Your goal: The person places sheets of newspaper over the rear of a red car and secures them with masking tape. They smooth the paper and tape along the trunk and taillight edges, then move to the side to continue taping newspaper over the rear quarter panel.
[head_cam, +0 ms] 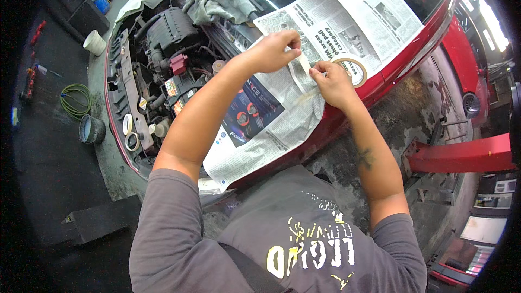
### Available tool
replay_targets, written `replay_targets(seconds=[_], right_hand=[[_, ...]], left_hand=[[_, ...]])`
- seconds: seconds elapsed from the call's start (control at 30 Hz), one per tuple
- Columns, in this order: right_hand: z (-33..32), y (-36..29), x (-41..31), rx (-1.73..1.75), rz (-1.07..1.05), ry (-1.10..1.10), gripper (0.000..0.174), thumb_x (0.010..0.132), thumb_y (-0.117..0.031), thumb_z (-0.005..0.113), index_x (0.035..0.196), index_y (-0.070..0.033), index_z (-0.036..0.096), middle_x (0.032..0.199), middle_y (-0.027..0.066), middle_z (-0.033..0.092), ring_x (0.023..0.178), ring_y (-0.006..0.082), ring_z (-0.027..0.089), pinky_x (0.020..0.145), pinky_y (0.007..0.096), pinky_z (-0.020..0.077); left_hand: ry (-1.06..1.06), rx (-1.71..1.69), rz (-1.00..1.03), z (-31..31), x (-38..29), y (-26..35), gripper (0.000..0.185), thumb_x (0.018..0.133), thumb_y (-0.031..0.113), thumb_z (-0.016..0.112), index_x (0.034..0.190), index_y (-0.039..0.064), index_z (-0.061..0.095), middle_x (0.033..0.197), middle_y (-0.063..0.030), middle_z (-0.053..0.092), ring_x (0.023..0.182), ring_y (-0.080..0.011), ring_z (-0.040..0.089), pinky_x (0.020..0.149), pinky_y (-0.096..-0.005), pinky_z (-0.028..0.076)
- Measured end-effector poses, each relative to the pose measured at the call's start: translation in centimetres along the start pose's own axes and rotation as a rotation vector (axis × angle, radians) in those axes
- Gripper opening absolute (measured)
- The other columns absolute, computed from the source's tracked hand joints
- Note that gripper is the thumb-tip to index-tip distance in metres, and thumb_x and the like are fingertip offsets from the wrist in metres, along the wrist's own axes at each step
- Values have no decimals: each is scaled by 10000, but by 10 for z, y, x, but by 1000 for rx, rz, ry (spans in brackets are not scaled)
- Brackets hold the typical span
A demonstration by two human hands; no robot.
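Note:
Over the red car's fender and windshield lie newspaper sheets [260, 154]. Above them my left hand [276, 51] pinches the free end of a strip of masking tape [303, 65]. My right hand [331, 81] holds the strip's other end, with the masking tape roll [364, 74] hanging at the outer side of that hand. The strip is stretched short between my two hands. A dark printed page [260, 110] forms part of the paper near my left forearm. Whether the strip touches the paper is unclear.
The engine bay [171, 61] is open at left, with a grey cloth [217, 2] at its rear edge. Two tape rolls [132, 141] rest on the front panel. Buckets [92, 129] and a coiled hose [76, 101] stand beyond. A red lift arm [460, 153] is at right.

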State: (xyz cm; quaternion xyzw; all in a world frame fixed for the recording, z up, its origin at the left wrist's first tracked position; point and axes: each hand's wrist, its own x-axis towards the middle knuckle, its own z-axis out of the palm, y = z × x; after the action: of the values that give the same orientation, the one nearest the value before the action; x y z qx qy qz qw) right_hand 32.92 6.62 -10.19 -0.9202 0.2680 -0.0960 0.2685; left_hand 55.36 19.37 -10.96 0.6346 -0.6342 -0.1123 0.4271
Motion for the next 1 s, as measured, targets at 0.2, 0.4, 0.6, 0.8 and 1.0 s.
replay_targets(seconds=[0.2,0.4,0.6,0.8,1.0], right_hand=[[23,-16,-21,-344,5,129,330,1078,-384,688,1040,-94,841,1104,237,796,1165,458,712,1059,620,503],[39,-31,-27,-497,-31,143,315,1062,-382,720,1031,-96,849,1089,228,812,1119,439,748,1010,602,537],[44,-38,-25,-514,13,98,359,1061,-409,729,961,-82,839,993,206,813,1014,439,767,947,577,547],[50,-42,-25,-582,-30,124,347,1024,-434,763,944,-105,842,943,186,810,1009,412,774,922,562,553],[58,-28,-24,-618,-147,183,228,944,-363,837,1021,-147,835,1090,142,752,1030,375,724,917,539,529]], left_hand=[[-61,-14,-81,21,-18,-7,150,1082,151,730,1090,25,649,1001,-182,743,1083,-428,718,959,-482,562],[-26,315,93,18,-32,-17,177,1030,208,802,1074,63,710,1008,-156,787,1117,-390,726,1017,-508,565],[67,231,131,23,-41,-30,232,937,249,889,950,63,752,1008,-117,788,1141,-369,718,1023,-499,565],[83,250,164,30,-43,-42,243,902,250,918,942,68,762,1019,-109,787,1151,-369,715,1028,-500,560],[322,419,234,45,-55,-47,389,848,349,938,1095,115,749,1153,-93,745,1206,-344,696,1046,-494,528]])
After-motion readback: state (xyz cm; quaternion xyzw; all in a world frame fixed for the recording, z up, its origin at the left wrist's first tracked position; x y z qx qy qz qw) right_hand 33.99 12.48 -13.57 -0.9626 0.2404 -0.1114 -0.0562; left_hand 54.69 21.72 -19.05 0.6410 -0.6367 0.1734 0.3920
